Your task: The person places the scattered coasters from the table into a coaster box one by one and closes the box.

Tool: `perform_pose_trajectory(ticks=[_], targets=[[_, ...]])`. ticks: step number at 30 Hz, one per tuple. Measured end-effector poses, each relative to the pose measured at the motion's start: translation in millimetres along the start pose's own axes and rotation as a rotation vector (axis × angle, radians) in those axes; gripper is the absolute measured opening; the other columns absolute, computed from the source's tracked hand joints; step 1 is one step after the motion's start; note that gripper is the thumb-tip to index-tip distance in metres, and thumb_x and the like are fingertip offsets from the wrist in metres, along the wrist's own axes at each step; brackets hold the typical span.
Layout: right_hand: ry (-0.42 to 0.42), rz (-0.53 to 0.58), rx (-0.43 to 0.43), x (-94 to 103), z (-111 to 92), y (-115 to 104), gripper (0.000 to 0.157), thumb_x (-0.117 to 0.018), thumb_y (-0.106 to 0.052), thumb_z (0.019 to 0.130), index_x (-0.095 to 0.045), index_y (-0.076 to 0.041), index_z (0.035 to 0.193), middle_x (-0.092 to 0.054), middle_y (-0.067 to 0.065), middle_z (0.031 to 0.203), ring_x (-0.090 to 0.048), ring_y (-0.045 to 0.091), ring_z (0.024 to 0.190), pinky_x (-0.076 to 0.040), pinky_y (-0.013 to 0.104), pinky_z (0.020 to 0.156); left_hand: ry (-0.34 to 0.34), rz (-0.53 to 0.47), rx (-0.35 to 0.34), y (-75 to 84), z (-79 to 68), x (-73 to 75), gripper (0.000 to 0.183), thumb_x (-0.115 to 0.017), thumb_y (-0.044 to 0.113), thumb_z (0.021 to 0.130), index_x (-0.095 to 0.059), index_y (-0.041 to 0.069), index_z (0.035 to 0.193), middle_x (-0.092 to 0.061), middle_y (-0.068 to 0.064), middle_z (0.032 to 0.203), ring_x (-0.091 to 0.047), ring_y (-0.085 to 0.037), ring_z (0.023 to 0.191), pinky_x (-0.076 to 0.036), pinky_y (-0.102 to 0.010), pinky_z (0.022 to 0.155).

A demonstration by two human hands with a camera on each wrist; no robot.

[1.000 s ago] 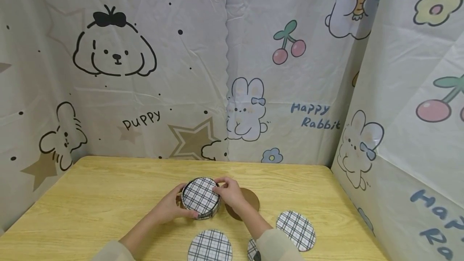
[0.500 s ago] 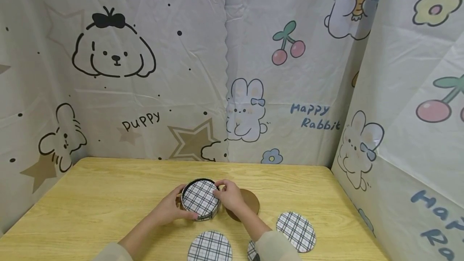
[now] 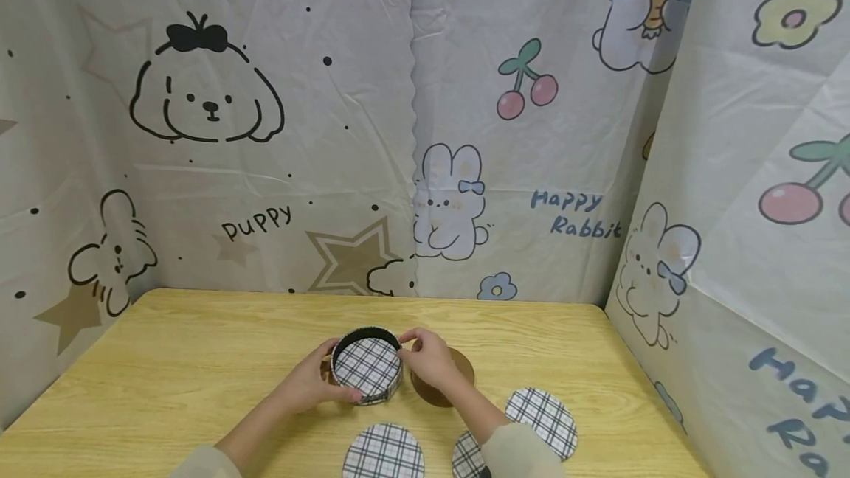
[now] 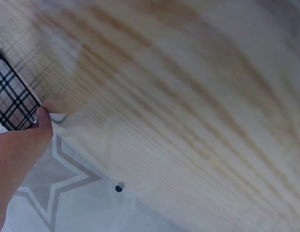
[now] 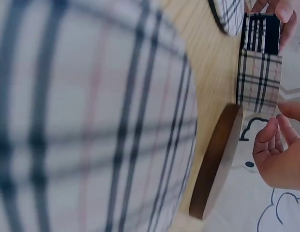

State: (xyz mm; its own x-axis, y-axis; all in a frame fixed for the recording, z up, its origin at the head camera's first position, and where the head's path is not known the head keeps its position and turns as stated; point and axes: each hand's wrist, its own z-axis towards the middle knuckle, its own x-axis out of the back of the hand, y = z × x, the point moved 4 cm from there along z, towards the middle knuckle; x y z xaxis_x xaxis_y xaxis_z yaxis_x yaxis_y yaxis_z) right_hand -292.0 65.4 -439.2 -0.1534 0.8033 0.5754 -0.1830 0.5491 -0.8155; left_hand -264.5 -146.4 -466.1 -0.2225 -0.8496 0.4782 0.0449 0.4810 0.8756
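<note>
Coaster [image 3: 367,369] now deeper inside holder [image 3: 370,333]

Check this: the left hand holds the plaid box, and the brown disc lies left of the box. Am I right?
Not quite: the brown disc lies right of the box, as the head view shows. The left hand does hold the box.

Place: cloth-walled nook | wood-grain tabletop [image 3: 219,349] | printed hangings [image 3: 352,161] (puppies [image 3: 211,98], rabbits [image 3: 451,205])
</note>
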Motion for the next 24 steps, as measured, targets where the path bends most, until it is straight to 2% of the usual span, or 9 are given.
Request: perform_pose_trajectory(ticks=[6,10,17,24], targets=[[0.02,-0.104,0.046,23.3,-5.9,8.4,0.02,-0.06,-0.016,0.081,-0.062,-0.006,0.098,-0.053,0.002,0.07,-0.046,0.012,0.061,-0.039,0.024,0.052,-0.015,0.007,0.001,1.0,-0.2,-0.8,0.106,-0.082,0.034,0.055,-0.021,0.011,0.138,-0.053,-0.01,0.108,-0.051,-0.018,0.091,-0.042,-0.026,0.065],[0.031,-0.151,0.054,41.5,-11.8,17.9,0.019,-0.061,-0.015,0.081,-0.062,-0.006,0.097,-0.057,0.003,0.079,-0.051,0.013,0.074,-0.042,0.025,0.061,-0.006,0.015,0.003,2.2,-0.8,-0.2,0.106,-0.082,0.035,0.054,-0.022,0.011,0.138,-0.054,-0.01,0.109,-0.051,-0.018,0.093,-0.042,-0.026,0.066],[0.001,-0.203,0.006,72.1,-24.1,37.9,0.019,-0.061,-0.018,0.082,-0.061,-0.007,0.097,-0.052,0.004,0.073,-0.044,0.013,0.062,-0.037,0.025,0.05,-0.01,0.028,0.003,2.4,-1.8,0.4,0.106,-0.082,0.035,0.055,-0.021,0.011,0.138,-0.055,-0.009,0.104,-0.05,-0.017,0.089,-0.041,-0.026,0.065],[0.009,-0.25,-0.048,102.0,-35.5,57.2,0.016,-0.062,-0.015,0.08,-0.061,-0.006,0.094,-0.051,0.004,0.071,-0.043,0.014,0.062,-0.036,0.026,0.051,0.001,0.021,-0.001,3.9,-1.5,-0.1,0.105,-0.082,0.034,0.054,-0.022,0.012,0.138,-0.054,-0.009,0.109,-0.051,-0.018,0.093,-0.041,-0.026,0.066]])
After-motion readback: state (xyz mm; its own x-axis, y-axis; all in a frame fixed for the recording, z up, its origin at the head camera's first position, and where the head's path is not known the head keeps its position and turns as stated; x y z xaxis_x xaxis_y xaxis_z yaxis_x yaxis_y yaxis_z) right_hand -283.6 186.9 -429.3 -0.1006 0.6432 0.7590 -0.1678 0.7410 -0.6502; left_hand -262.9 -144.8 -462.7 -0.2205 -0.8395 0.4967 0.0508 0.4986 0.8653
